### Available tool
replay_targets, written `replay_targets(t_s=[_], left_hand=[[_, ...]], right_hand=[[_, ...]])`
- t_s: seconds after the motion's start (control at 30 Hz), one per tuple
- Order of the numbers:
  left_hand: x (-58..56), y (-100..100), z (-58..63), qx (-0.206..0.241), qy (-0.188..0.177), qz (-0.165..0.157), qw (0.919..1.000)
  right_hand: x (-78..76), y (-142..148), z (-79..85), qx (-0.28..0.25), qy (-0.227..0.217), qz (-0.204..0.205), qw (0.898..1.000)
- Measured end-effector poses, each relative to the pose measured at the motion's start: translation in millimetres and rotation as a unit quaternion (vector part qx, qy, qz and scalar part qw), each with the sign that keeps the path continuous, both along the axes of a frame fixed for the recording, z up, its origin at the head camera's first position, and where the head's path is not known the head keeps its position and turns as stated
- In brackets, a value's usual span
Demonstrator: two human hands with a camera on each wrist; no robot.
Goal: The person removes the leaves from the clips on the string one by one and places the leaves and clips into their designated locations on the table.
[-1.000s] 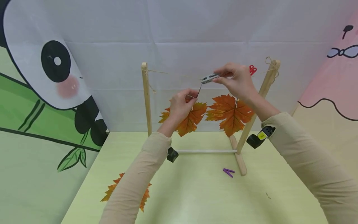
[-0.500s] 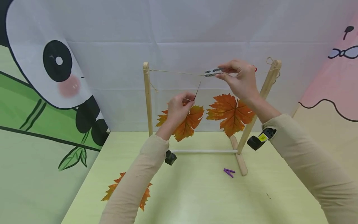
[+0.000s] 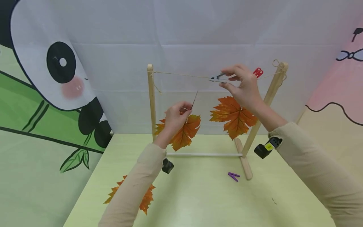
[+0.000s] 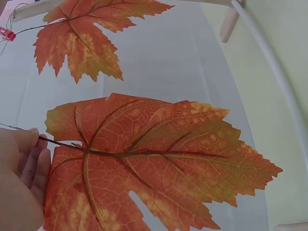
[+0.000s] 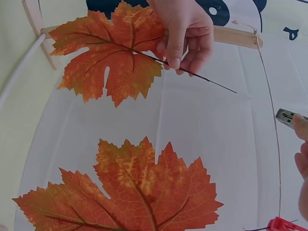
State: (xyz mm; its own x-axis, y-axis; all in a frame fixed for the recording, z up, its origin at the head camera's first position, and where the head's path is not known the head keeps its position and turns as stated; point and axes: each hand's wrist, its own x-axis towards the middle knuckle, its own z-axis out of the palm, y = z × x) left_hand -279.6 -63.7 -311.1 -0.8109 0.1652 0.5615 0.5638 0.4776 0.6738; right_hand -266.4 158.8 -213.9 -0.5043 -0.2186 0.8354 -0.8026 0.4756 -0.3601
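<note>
My left hand point(image 3: 178, 118) pinches the thin dark stem of an orange maple leaf point(image 3: 185, 134), whose blade hangs below the fingers. The stem's free tip points up, below the string point(image 3: 181, 74) and apart from it. My right hand point(image 3: 245, 85) holds a grey clothespin point(image 3: 216, 80) between thumb and fingers, its nose at the string. In the right wrist view the clothespin point(image 5: 286, 117) appears beside the string point(image 5: 273, 113). A second maple leaf point(image 3: 233, 115) hangs to the right; a red clothespin point(image 3: 258, 72) sits on the string behind my right hand.
Two wooden posts, left point(image 3: 151, 101) and right point(image 3: 275, 83), carry the string. A white rod point(image 3: 204, 154) runs low between them. On the table lie a purple clothespin point(image 3: 233, 176) and another maple leaf point(image 3: 146, 199), partly hidden by my left sleeve.
My left hand has moved down and left with the leaf, so its stem tip is farther from the grey clothespin. The right hand has turned the clothespin slightly and stays near the string.
</note>
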Motion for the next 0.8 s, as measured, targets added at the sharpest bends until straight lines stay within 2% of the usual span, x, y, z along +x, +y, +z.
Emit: replay_targets(t_s=[0.43, 0.8], left_hand=[[2.6, -18, -19.6, -0.003, -0.023, 0.006, 0.9997], [7.5, -32, -42.0, -0.009, -0.058, 0.005, 0.9983]], right_hand=[[7.0, 4, -8.7, 0.015, 0.064, 0.019, 0.998], [23.8, 12, -26.4, 0.017, 0.052, 0.027, 0.998]])
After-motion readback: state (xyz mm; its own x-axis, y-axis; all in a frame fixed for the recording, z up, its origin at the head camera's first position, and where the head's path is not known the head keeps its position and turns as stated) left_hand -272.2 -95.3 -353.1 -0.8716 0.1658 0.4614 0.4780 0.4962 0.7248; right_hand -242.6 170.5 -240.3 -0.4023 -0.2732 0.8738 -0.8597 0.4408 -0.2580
